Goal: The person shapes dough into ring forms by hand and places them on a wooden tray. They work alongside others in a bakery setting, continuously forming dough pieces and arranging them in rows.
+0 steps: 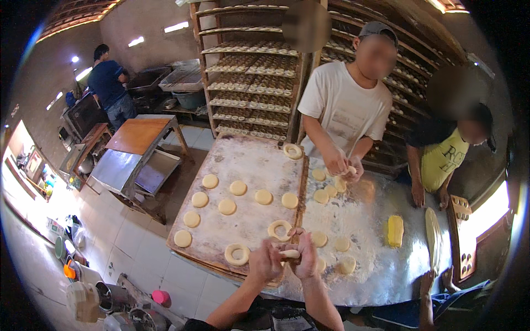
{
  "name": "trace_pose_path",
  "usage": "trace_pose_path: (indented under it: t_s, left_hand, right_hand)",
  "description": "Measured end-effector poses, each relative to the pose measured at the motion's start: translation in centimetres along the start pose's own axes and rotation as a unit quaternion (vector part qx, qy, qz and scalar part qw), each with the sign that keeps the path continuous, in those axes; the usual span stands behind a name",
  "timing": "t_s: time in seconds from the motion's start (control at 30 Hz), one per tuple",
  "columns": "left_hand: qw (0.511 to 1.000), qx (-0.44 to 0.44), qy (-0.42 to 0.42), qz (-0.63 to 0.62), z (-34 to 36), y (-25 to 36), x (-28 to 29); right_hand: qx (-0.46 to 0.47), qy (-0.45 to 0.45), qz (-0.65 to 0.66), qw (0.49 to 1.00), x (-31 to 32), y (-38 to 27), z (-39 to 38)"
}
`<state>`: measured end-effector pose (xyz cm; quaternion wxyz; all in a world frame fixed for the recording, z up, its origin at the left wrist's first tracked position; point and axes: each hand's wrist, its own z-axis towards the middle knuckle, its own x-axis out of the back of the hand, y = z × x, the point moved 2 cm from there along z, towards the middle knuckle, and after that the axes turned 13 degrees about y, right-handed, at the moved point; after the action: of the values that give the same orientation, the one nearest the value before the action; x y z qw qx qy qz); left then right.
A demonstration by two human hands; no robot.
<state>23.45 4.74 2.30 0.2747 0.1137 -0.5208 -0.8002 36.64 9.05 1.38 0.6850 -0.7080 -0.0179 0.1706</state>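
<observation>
Tall shelved rack [248,83], wooden, at the back, its tiers lined with rows of small pale pieces. Metal-topped table [381,281], dusted with flour, at the right. Co-worker in a white shirt [342,105], standing across the table, both hands together at a small pale piece. Broad floured board [251,157], adjoining the metal top on the left, bearing eight flat dough discs [226,207] and three dough rings [237,254]. Left hand [265,262] and right hand [304,257], bare, paired above the near right corner of the board; one dough piece lies between them, grasped at the fingertips of both. Forearms rise from the lower edge and converge; fingers are bent inward, hands almost meeting, one ring just beyond them and another just beside the left hand. Dough piece [290,254]: pale cream, smooth, rounded and somewhat elongated, partly covered by the fingers; its full outline cannot be told.
</observation>
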Motion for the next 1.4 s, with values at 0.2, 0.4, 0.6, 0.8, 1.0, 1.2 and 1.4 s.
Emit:
trace_pose_path:
  t_s: [0.2,0.4,0.6,0.8,1.0,1.2,1.4]
  left_hand:
    - [0.993,-0.075,-0.023,0.086,2.5,-1.8,3.9]
    - [0.996,0.046,-0.066,0.046,5.3,-3.4,6.1]
    - [0.994,-0.018,-0.093,0.058,8.1,-4.1,6.7]
    - [0.994,-0.007,-0.098,0.057,9.6,-4.9,6.4]
    - [0.984,-0.016,-0.165,0.072,10.0,-6.5,5.4]
    - [0.963,0.022,-0.234,0.128,11.2,-6.6,4.2]
    - [0.963,0.024,-0.233,0.136,12.8,-6.4,4.2]
  right_hand:
    - [-0.050,0.000,0.291,0.955,-4.7,1.3,1.4]
    - [0.022,-0.052,0.245,0.968,-8.7,1.3,3.3]
    - [0.033,0.104,-0.032,0.994,-9.2,2.5,4.4]
    - [-0.075,0.076,0.116,0.988,-9.1,3.1,6.2]
    - [0.093,0.056,-0.071,0.992,-9.4,2.5,7.1]
    - [0.144,0.065,-0.059,0.986,-8.4,3.3,8.2]
    - [-0.066,0.138,0.094,0.984,-6.6,4.8,8.8]
